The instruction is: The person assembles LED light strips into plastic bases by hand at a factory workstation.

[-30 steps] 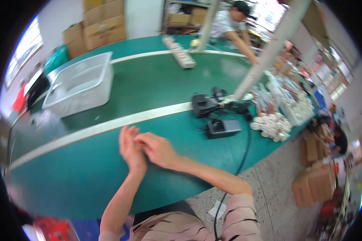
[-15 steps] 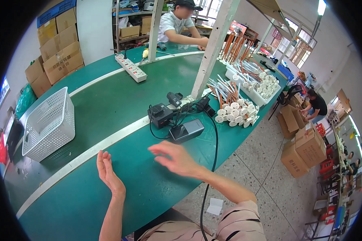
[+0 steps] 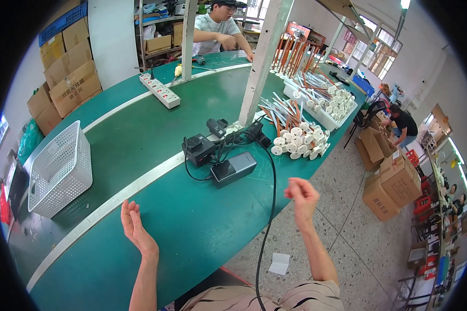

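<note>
My left hand (image 3: pixel 139 228) is raised over the near green tabletop with its fingers stretched out and nothing in it. Off the table's right edge, above the floor, my right hand (image 3: pixel 302 199) has its fingers curled in, with no object showing in them. Between the hands and farther away lies a grey power bank (image 3: pixel 234 169) with a dark display. Beside it sit a black boxy device (image 3: pixel 198 150) and a tangle of black cables. A thick black cable (image 3: pixel 273 207) runs down past my right hand toward my body. Neither hand touches any of these.
A bundle of rods with white round ends (image 3: pixel 300 140) lies near the right edge, a filled white bin (image 3: pixel 327 116) behind it. A white perforated basket (image 3: pixel 62 171) stands left. A power strip (image 3: pixel 160 90), a white post (image 3: pixel 262 67) and a co-worker (image 3: pixel 215 33) are farther back.
My right hand has swung right from over the table to beyond its edge, its fingers curling in. My left hand stays nearly in place. The co-worker's arms have shifted.
</note>
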### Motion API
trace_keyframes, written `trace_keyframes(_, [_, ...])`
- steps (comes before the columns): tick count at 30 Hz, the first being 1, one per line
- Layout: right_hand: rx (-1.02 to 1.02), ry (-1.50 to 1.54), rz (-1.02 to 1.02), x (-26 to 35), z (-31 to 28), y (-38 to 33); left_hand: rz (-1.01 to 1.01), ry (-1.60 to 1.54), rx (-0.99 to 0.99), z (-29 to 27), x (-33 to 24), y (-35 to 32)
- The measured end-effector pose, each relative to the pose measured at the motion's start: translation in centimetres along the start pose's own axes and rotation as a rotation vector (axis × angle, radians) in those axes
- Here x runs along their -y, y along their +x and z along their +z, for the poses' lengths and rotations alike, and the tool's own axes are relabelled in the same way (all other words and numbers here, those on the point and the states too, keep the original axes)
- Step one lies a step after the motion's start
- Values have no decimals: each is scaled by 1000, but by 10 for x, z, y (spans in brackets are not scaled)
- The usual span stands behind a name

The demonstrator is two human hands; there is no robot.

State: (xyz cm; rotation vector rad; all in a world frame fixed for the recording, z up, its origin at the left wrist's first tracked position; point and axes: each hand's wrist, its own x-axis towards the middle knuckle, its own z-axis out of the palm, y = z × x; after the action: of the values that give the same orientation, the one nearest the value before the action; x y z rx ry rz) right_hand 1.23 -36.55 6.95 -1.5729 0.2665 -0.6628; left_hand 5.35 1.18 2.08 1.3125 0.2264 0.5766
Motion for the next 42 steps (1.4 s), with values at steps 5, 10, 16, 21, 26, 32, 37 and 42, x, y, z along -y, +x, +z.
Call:
trace_keyframes(5, [-251,-66,-41,-21,-54,26,18,83,68,3,-3,-7])
trace_keyframes(10, [-170,-344,-88,-74,-50,14,12,150,113,11,-9,-11])
trace_keyframes(16, [-241,-647,-450,-97,-11,-7,14,157,152,8,-7,-12])
trace_keyframes(21, [-313,-594,-527,-105,-9,-4,-5,148,138,8,-7,-12])
trace_keyframes(26, [-246,-660,-435,-95,-16,0,-12,109,164,9,-5,-12])
trace_keyframes(32, [-357,-968,-581,-38,7,14,7,157,176,11,-5,-13])
trace_keyframes(37, [406,-367,-711,25,120,-15,-4,92,95,4,-9,-9])
trace_keyframes(42, [965,-278,-936,-4,209,-59,-12,-60,29,8,1,-7])
